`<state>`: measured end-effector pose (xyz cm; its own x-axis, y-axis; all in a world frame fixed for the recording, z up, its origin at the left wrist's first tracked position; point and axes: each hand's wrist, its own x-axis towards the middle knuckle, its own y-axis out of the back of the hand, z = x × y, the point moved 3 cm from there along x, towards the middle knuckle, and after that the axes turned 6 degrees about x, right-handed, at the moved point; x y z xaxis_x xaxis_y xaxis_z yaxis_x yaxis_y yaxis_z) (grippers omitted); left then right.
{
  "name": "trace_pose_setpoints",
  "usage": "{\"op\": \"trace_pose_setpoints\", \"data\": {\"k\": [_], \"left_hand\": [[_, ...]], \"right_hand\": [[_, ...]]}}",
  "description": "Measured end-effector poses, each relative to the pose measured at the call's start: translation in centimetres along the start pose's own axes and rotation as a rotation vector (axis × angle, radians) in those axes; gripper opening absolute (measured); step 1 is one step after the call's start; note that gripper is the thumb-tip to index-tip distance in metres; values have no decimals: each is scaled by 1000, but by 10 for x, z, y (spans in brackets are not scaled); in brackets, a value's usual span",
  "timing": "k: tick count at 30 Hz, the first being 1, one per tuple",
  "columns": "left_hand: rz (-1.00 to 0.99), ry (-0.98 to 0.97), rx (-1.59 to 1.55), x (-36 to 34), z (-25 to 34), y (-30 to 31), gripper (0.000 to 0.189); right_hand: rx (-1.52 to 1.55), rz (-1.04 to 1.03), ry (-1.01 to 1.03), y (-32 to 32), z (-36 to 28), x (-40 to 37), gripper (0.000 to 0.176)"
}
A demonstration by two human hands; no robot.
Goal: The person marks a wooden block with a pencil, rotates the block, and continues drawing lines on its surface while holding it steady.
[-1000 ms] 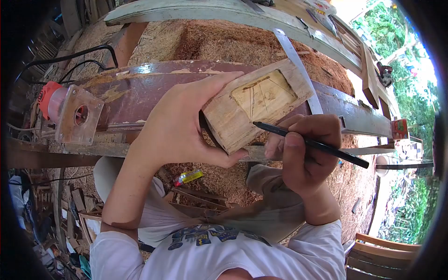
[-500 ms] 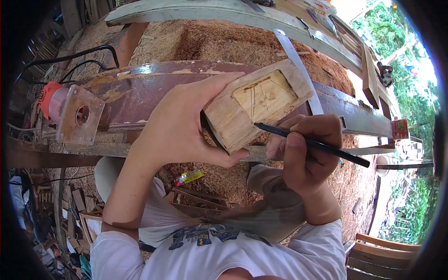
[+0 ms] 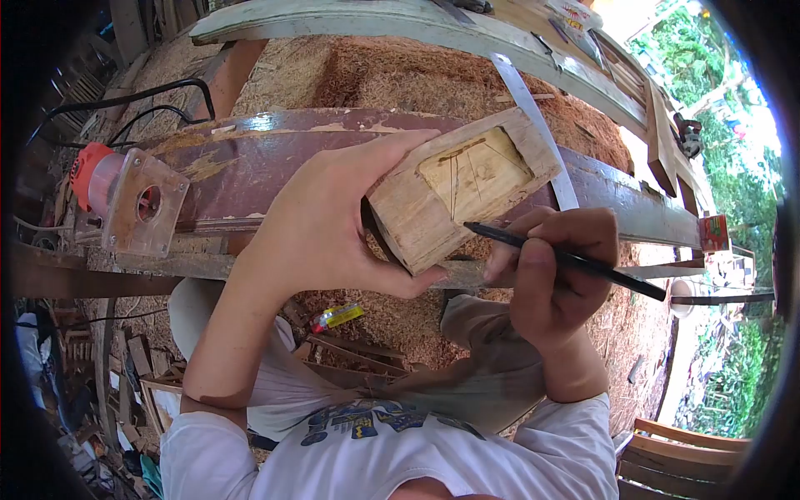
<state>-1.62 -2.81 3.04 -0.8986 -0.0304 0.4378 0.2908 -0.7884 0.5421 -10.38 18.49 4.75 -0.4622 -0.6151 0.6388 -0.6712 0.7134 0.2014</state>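
Note:
My left hand point(image 3: 333, 212) grips a rectangular wooden block point(image 3: 417, 229) from its left end, thumb at the lower edge and fingers along the upper one. A shallow rectangular recess is cut in its top face, with dark pen lines drawn across the pale floor and onto the rim. My right hand point(image 3: 558, 267) pinches a black pen point(image 3: 612, 277), its tip just at the block's lower long edge. Behind the block, a metal ruler point(image 3: 537, 125) lies slanting over the dark red-brown plank point(image 3: 250, 162).
A red-and-clear trim router point(image 3: 112, 196) sits at the plank's left end, near a black cable point(image 3: 179, 86). A yellow tube point(image 3: 337, 317) with a red cap lies below among wood scraps. A pale beam point(image 3: 350, 23) crosses behind; a small red box point(image 3: 714, 232) stands at right.
My right hand and the pen have shifted slightly to the right, and the tip sits a little further from the line ends. The block has barely moved.

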Motion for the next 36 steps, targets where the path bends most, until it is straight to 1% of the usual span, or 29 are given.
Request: {"op": "trace_pose_setpoints", "data": {"k": [2,4,7,10,14,17,23,26,28,32,34,35,36], "left_hand": [[-4,3,-2,0,1,0,101],[1,-3,22,-1,2,1,101],[-13,6,51,0,6,3,102],[7,-7,16,0,2,1,102],[-8,2,-3,1,1,0,102],[-18,23,-8,0,2,0,103],[11,-15,22,0,2,0,103],[-8,5,-40,0,-2,-3,102],[7,4,-3,-1,0,-1,102],[-3,4,4,0,-2,-1,102],[-3,15,1,0,-1,-1,102],[-4,15,0,0,-2,-1,102],[-6,9,8,0,-2,-1,102]], "right_hand": [[34,0,-4,0,1,-2,17],[-57,-21,-21,2,2,-2,18],[-95,-18,-3,4,2,-4,18],[-9,29,-39,1,5,-7,18],[-75,-1,-42,2,4,-6,18],[-65,-5,-16,2,5,-5,19],[-41,2,11,2,4,-3,17],[-104,-32,10,1,0,-4,17],[-58,-5,-52,2,2,-3,17],[-66,11,-65,5,5,-3,17],[-111,-19,66,3,6,-4,17],[-111,-19,65,3,5,-3,17],[-126,-20,38,3,3,0,11]]}}
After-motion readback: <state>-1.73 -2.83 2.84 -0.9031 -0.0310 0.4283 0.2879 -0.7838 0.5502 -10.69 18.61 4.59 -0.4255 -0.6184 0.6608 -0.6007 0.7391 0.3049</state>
